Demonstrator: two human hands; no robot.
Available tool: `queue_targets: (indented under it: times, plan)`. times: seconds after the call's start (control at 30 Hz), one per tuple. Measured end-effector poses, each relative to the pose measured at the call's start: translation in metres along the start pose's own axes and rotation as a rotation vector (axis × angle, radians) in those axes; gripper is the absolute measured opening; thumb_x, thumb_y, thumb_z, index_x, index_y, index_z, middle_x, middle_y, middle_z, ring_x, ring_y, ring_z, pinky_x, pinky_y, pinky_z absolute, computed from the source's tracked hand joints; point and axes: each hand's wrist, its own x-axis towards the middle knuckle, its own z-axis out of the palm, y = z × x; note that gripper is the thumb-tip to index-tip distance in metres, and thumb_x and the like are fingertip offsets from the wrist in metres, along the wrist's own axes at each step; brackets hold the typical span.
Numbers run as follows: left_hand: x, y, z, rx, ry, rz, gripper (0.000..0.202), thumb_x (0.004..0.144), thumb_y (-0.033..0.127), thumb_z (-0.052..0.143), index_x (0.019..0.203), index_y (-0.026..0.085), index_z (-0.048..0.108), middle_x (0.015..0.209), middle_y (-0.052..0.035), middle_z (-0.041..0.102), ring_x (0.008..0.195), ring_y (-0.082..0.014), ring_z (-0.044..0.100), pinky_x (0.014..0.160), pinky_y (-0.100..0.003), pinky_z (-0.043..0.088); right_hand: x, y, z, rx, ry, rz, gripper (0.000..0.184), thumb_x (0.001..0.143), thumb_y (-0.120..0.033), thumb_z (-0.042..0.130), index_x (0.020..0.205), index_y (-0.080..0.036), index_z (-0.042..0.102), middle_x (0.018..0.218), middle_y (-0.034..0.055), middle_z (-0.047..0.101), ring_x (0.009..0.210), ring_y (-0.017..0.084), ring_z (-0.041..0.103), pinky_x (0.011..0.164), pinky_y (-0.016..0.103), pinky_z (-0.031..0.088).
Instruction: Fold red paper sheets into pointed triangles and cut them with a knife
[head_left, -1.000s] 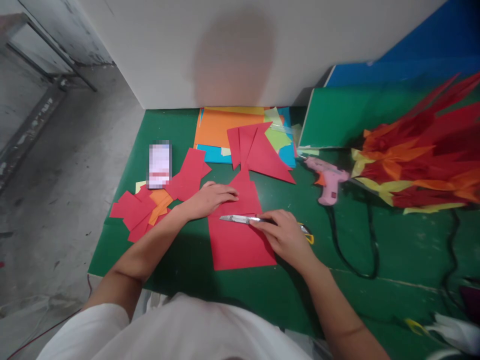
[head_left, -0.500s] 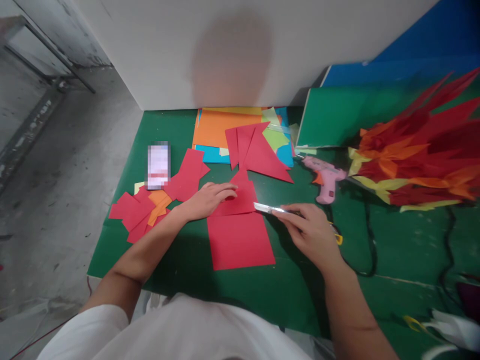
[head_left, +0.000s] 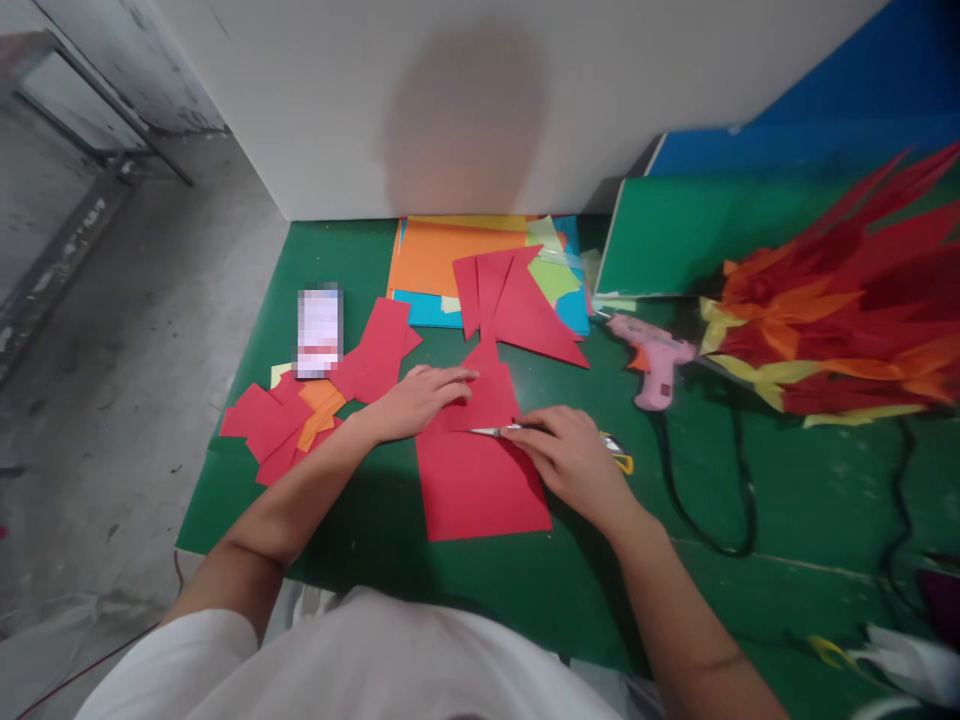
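Note:
A red paper sheet (head_left: 480, 485) lies on the green mat (head_left: 787, 500) in front of me, its upper part folded or cut along a line. My left hand (head_left: 420, 395) rests flat on the upper part of the sheet and presses it down, fingers stretched out. My right hand (head_left: 574, 460) is closed round a utility knife (head_left: 499, 431) with a yellow end. Its blade lies across the middle of the red sheet and points left.
Red and orange paper scraps (head_left: 289, 415) and a phone (head_left: 320, 328) lie at the left. A stack of coloured sheets (head_left: 450, 255) and red triangles (head_left: 525, 300) sit behind. A pink glue gun (head_left: 652, 360) with black cable and a red-orange paper flower (head_left: 840, 310) are at the right.
My right hand drew the knife to the right off the sheet's edge, then came back left. The blade now lies on the sheet's middle again. My left hand has stayed in place.

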Motion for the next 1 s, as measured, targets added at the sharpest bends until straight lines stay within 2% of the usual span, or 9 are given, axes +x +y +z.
queue_targets:
  times: [0.2, 0.5, 0.63, 1.0]
  plan:
    - [0.000, 0.000, 0.002, 0.020, 0.016, -0.007, 0.035, 0.100, 0.015, 0.024, 0.117, 0.021, 0.055, 0.144, -0.0093, 0.047, 0.126, -0.0196, 0.049, 0.099, -0.037, 0.034, 0.003, -0.012, 0.014, 0.066, 0.017, -0.011, 0.023, 0.096, -0.025, 0.047, 0.099, -0.022, 0.069, 0.092, 0.0072, 0.069, 0.084, 0.019, 0.059, 0.074, 0.034, 0.040]
    - [0.000, -0.009, 0.002, -0.103, 0.090, 0.061, 0.027, 0.100, 0.020, 0.035, 0.108, 0.020, 0.060, 0.134, -0.0077, 0.057, 0.123, -0.0186, 0.053, 0.100, -0.037, 0.038, 0.010, -0.016, 0.016, 0.003, 0.046, -0.103, 0.029, 0.098, -0.023, 0.042, 0.103, -0.020, 0.071, 0.087, 0.0073, 0.067, 0.080, 0.017, 0.055, 0.070, 0.031, 0.036]
    - [0.001, -0.010, 0.002, -0.097, 0.077, 0.052, 0.028, 0.100, 0.022, 0.035, 0.100, 0.020, 0.062, 0.133, -0.0078, 0.058, 0.121, -0.0192, 0.055, 0.100, -0.037, 0.038, 0.008, -0.015, 0.016, -0.004, 0.026, -0.116, 0.030, 0.099, -0.020, 0.041, 0.105, -0.021, 0.070, 0.087, 0.0070, 0.067, 0.081, 0.017, 0.053, 0.071, 0.032, 0.033]
    - [0.001, -0.007, -0.001, -0.114, 0.057, 0.006, 0.031, 0.100, 0.023, 0.032, 0.097, 0.021, 0.063, 0.131, -0.0070, 0.060, 0.121, -0.0187, 0.055, 0.100, -0.038, 0.035, 0.005, -0.022, 0.022, -0.037, -0.029, -0.101, 0.030, 0.094, -0.011, 0.044, 0.110, -0.021, 0.068, 0.089, 0.0066, 0.065, 0.081, 0.018, 0.052, 0.068, 0.034, 0.025]
